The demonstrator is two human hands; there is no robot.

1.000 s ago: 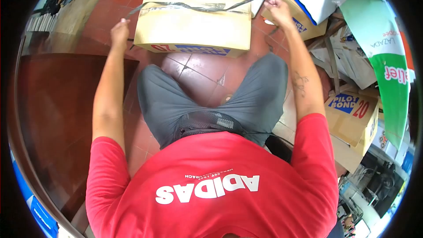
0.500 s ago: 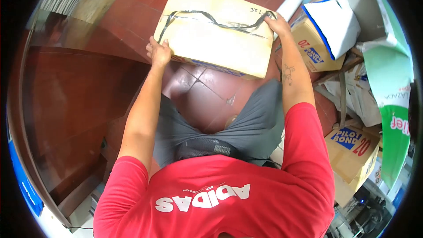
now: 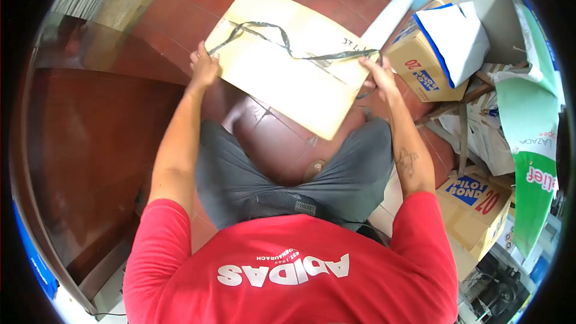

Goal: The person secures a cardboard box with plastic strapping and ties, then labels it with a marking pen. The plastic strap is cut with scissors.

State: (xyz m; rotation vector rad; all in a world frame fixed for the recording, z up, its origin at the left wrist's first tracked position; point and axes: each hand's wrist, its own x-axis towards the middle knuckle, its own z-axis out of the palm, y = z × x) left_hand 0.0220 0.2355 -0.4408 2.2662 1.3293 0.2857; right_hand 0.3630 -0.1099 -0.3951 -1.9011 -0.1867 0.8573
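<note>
Item: cardboard box (image 3: 288, 78), tan, on the red tile floor (image 3: 264, 126) ahead of your knees, turned at an angle, its near corner pointing at you. Loose grey tape strip (image 3: 282, 39) trails across its top.

Your left hand (image 3: 204, 69): fingers closed on the box's left edge. Your right hand (image 3: 377, 75): gripping the right edge, where the tape ends.

Surroundings: white roll (image 3: 390, 18) just beside the box's far right corner; open printed carton (image 3: 420, 66) close behind your right hand; second carton (image 3: 477, 195) by your right elbow; green-and-white bag (image 3: 534, 162) beyond; dark wooden table (image 3: 90, 144) along your left arm.
</note>
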